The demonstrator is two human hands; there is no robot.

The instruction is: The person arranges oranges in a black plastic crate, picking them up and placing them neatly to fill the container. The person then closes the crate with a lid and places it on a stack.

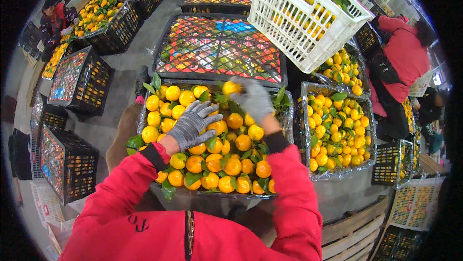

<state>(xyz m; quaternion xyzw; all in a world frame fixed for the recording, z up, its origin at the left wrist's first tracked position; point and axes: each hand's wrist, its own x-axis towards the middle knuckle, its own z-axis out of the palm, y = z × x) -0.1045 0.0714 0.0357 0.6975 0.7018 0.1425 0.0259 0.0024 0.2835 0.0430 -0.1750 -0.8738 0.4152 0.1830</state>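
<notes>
A plastic-lined black crate (291, 130) stands in front of me, heaped with mandarins (232, 166) that have green leaves among them. My left hand (193, 121), in a grey knit glove, lies palm down on the fruit with its fingers spread and grips nothing. Over the crate's far side is my right hand (253, 98), gloved the same way and blurred by motion. One mandarin (231, 88) sits at its fingertips and appears held. Part of the fruit is hidden under both hands.
Beyond the crate lies a black lattice-topped crate (217, 49). A white plastic basket of mandarins (307, 22) stands tilted at upper right. Another lined crate (372, 130) of smaller fruit adjoins on the right. People (405, 54) (54, 22) work at both sides. A wooden pallet (356, 232) is lower right.
</notes>
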